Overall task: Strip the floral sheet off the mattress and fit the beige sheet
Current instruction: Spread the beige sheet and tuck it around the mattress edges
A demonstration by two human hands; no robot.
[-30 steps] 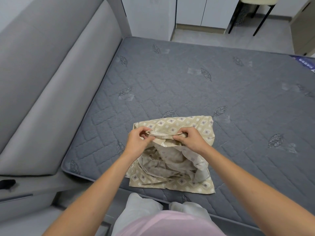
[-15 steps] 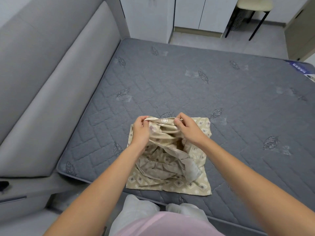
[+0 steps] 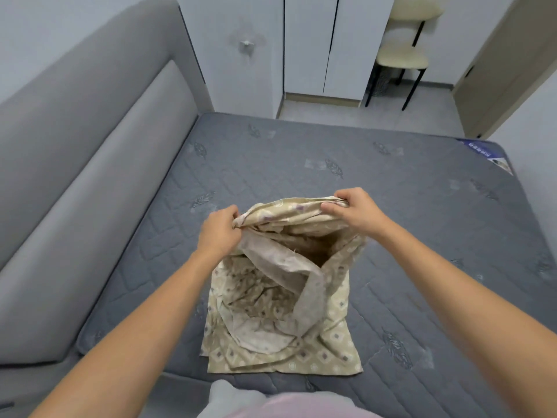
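Lifted higher and spread wider than a second ago: the top edge of the beige sheet (image 3: 280, 315), now raised clear of the mattress (image 3: 407, 212). Fingers (image 3: 330, 206) of the right hand (image 3: 354, 211) curled tight over a bunched fold at one end of that edge; left hand (image 3: 218, 233) pinching the other end in a closed grip. Between them, a sagging open mouth of cloth, diamond-patterned, paler on its inner side. Lower part of the sheet crumpled flat on the mattress, near its closest edge.

Bare grey quilted mattress with stitched leaf motifs, a blue label (image 3: 485, 158) at its far right corner. Left of the mattress, a padded grey headboard (image 3: 90, 140). Beyond the mattress, pale floor, white wardrobe doors (image 3: 322, 43), a cream-seated chair (image 3: 402, 57) on black legs, a beige door (image 3: 506, 64) to the right.
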